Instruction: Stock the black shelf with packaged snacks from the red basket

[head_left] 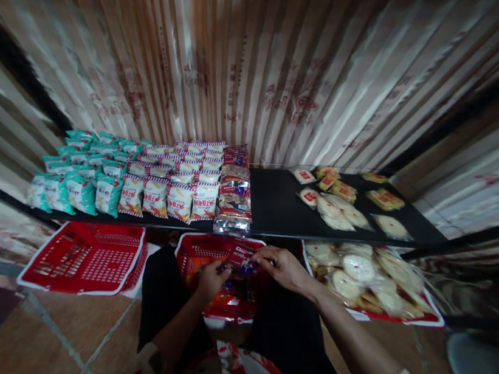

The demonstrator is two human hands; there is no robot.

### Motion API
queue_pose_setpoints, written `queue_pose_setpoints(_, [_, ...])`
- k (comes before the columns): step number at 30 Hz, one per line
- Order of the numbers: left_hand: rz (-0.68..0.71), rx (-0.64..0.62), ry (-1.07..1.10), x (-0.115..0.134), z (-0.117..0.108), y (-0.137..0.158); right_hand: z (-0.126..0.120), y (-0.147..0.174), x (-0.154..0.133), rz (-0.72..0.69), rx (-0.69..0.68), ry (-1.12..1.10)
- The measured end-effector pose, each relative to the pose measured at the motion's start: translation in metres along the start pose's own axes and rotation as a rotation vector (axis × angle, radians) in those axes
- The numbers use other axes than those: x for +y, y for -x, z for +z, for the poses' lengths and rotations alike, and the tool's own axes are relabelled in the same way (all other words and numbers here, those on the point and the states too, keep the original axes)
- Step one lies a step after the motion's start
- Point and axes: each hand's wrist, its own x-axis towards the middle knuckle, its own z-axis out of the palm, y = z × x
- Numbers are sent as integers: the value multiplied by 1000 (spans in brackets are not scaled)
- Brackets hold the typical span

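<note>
Between my two hands, over the middle red basket (183, 245), is a dark red and purple snack packet (241, 257). My right hand (283, 268) pinches the packet's right edge with thumb and fingers. My left hand (213, 279) closes on its left side, fingers curled. Under the hands, orange-red packets (231, 308) lie in the basket, partly hidden. Just beyond, a row of similar dark red packets (234, 192) runs front to back on the black shelf (274, 202), its nearest one at the front edge.
Teal snack bags (82, 190) and white-and-red snack bags (180, 202) stand in rows at the shelf's left. Flat round packs (340, 212) and small yellow packs (343, 190) lie at its right. A red basket (88, 257) is left; another, full of round packs (359, 270), is right. Striped curtain (197, 65) behind.
</note>
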Motion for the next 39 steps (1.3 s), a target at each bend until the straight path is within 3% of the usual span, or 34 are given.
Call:
queue_pose_setpoints(8, [87, -108, 255, 33, -23, 16, -31, -6, -13, 24, 86, -171])
queue_pose_setpoints(12, [122, -130, 241, 55, -33, 23, -36, -9, -13, 55, 203, -252])
queue_pose_setpoints(18, [128, -256, 396, 81, -36, 33, -37, -6, -10, 138, 344, -412])
queue_pose_setpoints(21, [128, -171, 384, 89, -29, 32, -34, -5, -11, 224, 434, -614])
queue_pose_setpoints(27, [142, -18, 360, 111, -19, 22, -21, -6, -12, 315, 740, -980])
queue_pose_setpoints(29, [151, -2, 332, 119, -18, 17, -17, -6, -13, 340, 735, -1043])
queue_pose_setpoints(34, [162, 37, 226, 137, -14, -5, -11, -13, -17, 307, 569, -1048])
queue_pose_setpoints(39, [229, 125, 201, 156, -18, -21, -21, -45, -14, 275, 669, -979])
